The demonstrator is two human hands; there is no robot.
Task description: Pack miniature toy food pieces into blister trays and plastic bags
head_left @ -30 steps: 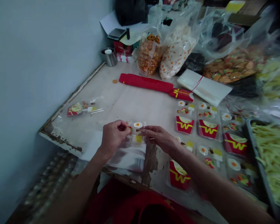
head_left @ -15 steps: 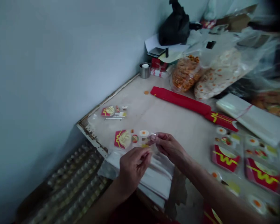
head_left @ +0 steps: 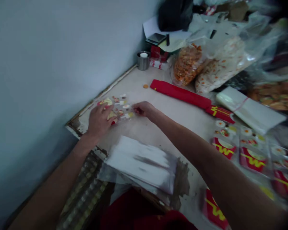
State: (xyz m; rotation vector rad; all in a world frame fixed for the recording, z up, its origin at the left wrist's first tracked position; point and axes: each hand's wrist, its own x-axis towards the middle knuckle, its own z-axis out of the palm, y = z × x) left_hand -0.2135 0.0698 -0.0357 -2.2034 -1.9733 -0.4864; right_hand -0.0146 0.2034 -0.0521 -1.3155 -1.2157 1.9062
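Both hands have carried the packet away from the middle of the table to its far-left corner since the earlier frame, and the view has swung left with them.

Left hand (head_left: 99,120): palm down, fingers spread flat over the near end of the packet (head_left: 120,110), pressing rather than gripping. Right hand (head_left: 142,108): fingers curled, tips pinched at the packet's right end; whether they close on the bag edge itself I cannot tell, the frame is blurred. The packet lies on the table (head_left: 158,121) just beside the wall-side edge, overlapping a second packet (head_left: 115,99) a little farther back.

Judgement on technique: keep my left palm flat so the sweets inside do not slide, keep the pinch at the open end only, and lay the packet square to its neighbour so nothing hangs over the chipped edge.

Outward. Near me, a stack of clear bags (head_left: 141,161) overhangs the table's front edge. Right: rows of filled packs (head_left: 244,150) with red-and-yellow cartons. Far: a long red sleeve of cartons (head_left: 180,94), a white bundle (head_left: 249,108), big bags of sweets (head_left: 206,64), a steel cup (head_left: 143,60).

Surface: pale, worn, laminate peeling at corner and front. Room: bare grey-blue wall on the left, dim light, clutter at the far end.
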